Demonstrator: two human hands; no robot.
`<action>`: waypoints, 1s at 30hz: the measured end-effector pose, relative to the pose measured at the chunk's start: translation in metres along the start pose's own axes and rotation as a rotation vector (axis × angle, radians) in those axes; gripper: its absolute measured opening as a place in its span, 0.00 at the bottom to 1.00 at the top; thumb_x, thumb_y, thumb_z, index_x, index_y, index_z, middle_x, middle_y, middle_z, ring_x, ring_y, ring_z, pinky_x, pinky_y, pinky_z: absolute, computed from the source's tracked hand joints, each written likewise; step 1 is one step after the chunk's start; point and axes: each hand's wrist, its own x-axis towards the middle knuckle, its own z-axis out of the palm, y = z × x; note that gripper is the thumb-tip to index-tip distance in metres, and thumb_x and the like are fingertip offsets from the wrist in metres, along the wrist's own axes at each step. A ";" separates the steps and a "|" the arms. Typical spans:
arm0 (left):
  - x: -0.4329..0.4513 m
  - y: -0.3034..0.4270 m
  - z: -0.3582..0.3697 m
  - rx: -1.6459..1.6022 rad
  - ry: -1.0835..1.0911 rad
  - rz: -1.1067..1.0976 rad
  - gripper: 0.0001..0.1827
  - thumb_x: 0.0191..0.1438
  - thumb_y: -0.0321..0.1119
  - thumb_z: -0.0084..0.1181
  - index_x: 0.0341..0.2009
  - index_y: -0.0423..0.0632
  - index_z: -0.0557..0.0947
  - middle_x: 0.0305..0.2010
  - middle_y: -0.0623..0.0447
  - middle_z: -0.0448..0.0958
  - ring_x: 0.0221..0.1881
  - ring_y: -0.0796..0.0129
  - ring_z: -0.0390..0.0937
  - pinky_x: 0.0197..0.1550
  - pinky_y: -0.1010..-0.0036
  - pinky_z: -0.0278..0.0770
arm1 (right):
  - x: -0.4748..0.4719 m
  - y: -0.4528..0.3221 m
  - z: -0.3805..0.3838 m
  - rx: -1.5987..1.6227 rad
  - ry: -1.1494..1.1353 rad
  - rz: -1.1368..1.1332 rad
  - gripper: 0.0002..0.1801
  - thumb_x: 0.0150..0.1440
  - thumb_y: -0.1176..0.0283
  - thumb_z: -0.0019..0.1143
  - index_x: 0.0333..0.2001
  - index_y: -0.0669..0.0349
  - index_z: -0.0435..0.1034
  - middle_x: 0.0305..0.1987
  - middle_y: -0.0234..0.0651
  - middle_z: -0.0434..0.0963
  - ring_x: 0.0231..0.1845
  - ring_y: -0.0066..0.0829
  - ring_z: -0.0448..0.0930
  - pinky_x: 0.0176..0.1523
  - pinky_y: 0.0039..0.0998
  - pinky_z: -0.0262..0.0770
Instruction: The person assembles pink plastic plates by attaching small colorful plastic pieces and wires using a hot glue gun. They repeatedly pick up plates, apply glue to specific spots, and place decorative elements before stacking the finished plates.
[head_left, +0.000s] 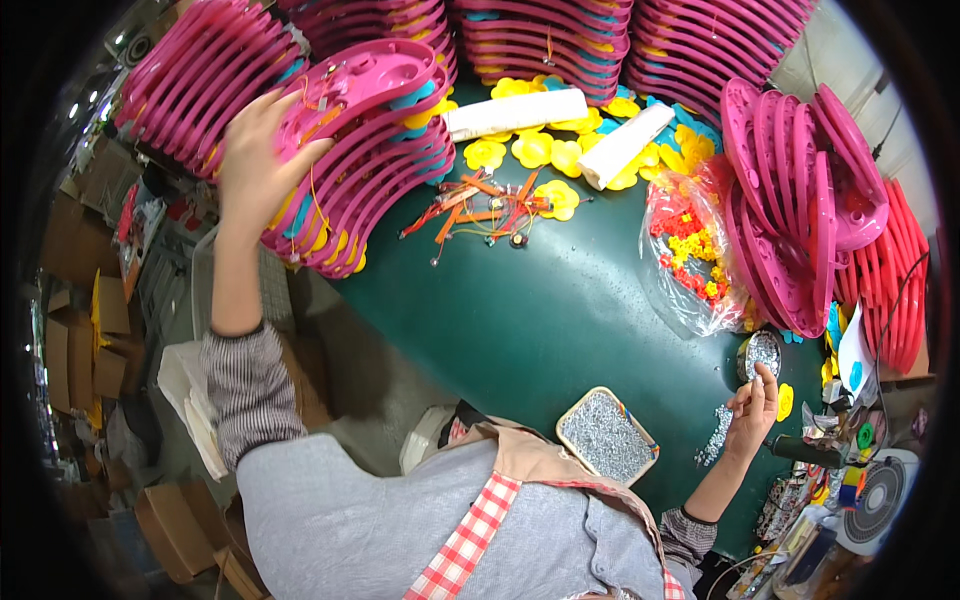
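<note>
My left hand (259, 161) is spread at the near-left stack of pink plastic panels (390, 67), its thumb over their edge; it is blurred, and whether it touches them I cannot tell. Blue and yellow parts and thin wires show between those panels. Over at the right, my right hand (752, 412) has thumb and fingertips together beside a small round tin of metal pieces (763, 356); something tiny may be between the fingertips. Loose metal pieces (716, 436) lie left of this hand. A squarish tray of small metal pieces (609, 435) sits at the table edge by my apron.
More pink stacks (547, 45) line the back of the green table (480, 300). Wired parts (487, 210) lie in a heap before yellow plastic flowers (532, 148). A clear bag of small flowers (690, 255) stands near leaning pink panels (787, 202). A fan (874, 499) is at right.
</note>
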 end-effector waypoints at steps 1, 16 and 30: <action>0.011 0.007 0.007 0.027 -0.047 0.072 0.37 0.50 0.45 0.74 0.64 0.50 0.78 0.65 0.43 0.75 0.67 0.46 0.71 0.69 0.56 0.68 | -0.001 0.000 0.004 -0.009 -0.015 -0.002 0.15 0.72 0.74 0.49 0.59 0.67 0.71 0.23 0.26 0.69 0.19 0.11 0.63 0.28 0.17 0.70; 0.016 -0.005 0.090 0.297 -0.171 0.037 0.31 0.52 0.27 0.66 0.61 0.47 0.74 0.59 0.43 0.80 0.57 0.43 0.79 0.57 0.53 0.80 | -0.020 0.018 -0.016 -0.012 0.078 0.019 0.12 0.72 0.73 0.50 0.54 0.65 0.74 0.21 0.24 0.67 0.18 0.11 0.61 0.26 0.17 0.66; 0.015 0.223 0.216 -0.316 -0.455 0.251 0.28 0.54 0.52 0.68 0.49 0.42 0.81 0.45 0.38 0.83 0.47 0.44 0.80 0.52 0.52 0.76 | -0.045 -0.002 0.010 -0.171 0.189 0.120 0.10 0.68 0.73 0.57 0.50 0.64 0.78 0.24 0.23 0.71 0.21 0.10 0.67 0.26 0.16 0.64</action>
